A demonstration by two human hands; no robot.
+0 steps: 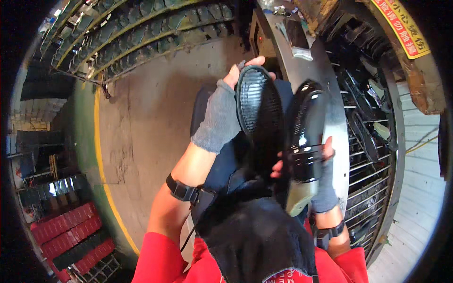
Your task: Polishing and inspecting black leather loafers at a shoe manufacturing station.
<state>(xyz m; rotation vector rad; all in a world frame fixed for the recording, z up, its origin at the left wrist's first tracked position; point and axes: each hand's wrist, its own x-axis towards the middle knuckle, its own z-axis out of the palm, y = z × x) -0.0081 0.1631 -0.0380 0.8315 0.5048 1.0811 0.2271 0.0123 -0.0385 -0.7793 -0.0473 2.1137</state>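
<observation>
A ribbed black shoe sole [258, 101] is gripped near its upper end by my left hand [222, 111], which wears a grey fingerless glove. My fingers wrap around its edge there, and its lower end fades into dark shadow. Beside it, a glossy black shoe [307, 125] sits on a shoe last with a pale greenish end [302, 197] pointing toward me. My right hand [324, 181], in a similar glove, holds this shoe from beneath, fingertips showing on both sides. Sole and shoe are held side by side, with a narrow gap between their upper parts.
To my right runs a metal counter edge [332, 89] with a dark flat item [297, 34] on it. Beyond lies a barred metal rack [370, 179] bearing black shoe parts. A tiered shoe rack [141, 35] stands far left; red slabs [71, 231] are stacked at lower left.
</observation>
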